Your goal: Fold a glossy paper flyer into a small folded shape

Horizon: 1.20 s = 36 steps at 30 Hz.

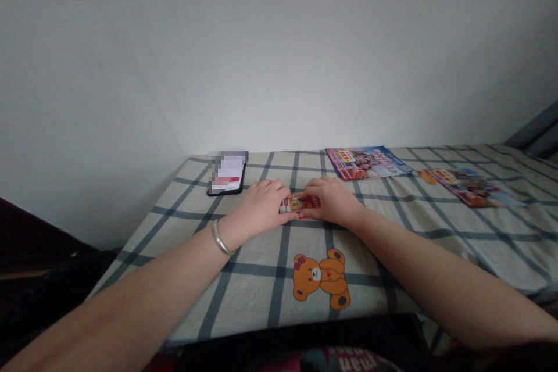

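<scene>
**One packet between left hand and right hand**

Counted out, there is one packet, one phone, one bangle, and two flyers: a farther flyer and a nearer flyer. One whole bear is printed on the cloth; take it as the landmark.

The packet, red, white and yellow, lies just beyond the bear. The phone is beyond the bear and to its left, screen up, partly blurred. Both flyers are beyond the bear and to its right, the nearer one farther right and also partly blurred.

The cloth around the bear is pale with dark checked lines, wrinkled well to the bear's right. Beyond the bear, past the table's far edge, stands a plain pale wall.

Beyond the bear, the hands grasp the packet at its two ends, fingers bent and curled over, thumbs on the bear's side. Neither is spread wide. The bangle circles the left wrist, left of the bear.
</scene>
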Tool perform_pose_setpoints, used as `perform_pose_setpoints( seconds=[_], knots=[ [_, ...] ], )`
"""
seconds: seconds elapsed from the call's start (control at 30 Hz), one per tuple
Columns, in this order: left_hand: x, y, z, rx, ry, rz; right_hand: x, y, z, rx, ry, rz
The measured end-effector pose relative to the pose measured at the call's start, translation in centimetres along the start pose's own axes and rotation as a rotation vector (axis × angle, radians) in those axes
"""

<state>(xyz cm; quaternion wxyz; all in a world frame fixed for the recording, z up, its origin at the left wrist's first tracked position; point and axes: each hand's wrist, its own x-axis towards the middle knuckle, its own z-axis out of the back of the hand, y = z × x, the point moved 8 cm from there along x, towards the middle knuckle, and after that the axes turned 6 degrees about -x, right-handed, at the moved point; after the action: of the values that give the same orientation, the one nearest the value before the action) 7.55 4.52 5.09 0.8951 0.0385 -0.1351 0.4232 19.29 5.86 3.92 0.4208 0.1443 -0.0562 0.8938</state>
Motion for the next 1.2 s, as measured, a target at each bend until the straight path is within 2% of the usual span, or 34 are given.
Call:
perform_pose_setpoints(
  seconds=[0.3, 0.47, 0.77, 0.97, 1.1, 1.2],
  knots=[
    [-0.3, -0.2, -0.2, 0.078, 0.034, -0.016, -0.1, 0.8, 0.7, -0.088, 0.014, 0.013],
    [-0.5, -0.1, -0.2, 0.08, 0.051, -0.093, -0.2, 0.7, 0.7, -0.071, 0.014, 0.009],
    [-0.7, 1.6, -1.3, -0.023, 0.109, -0.135, -0.1, 0.6, 0.5, -0.046, 0.018, 0.014],
    [-0.9, 2.3, -2.0, -0.184, 0.172, -0.153, -0.1, 0.6, 0.5, -0.043, 0.028, 0.011],
    [-0.8, 2.5, -2.0, -0.206, 0.163, -0.152, -0.2, 0.6, 0.5, -0.054, 0.011, 0.015],
    [-0.9, 2.5, -1.8, -0.206, 0.136, -0.156, -0.3, 0.9, 0.6, -0.083, -0.002, 0.069]
  ],
)
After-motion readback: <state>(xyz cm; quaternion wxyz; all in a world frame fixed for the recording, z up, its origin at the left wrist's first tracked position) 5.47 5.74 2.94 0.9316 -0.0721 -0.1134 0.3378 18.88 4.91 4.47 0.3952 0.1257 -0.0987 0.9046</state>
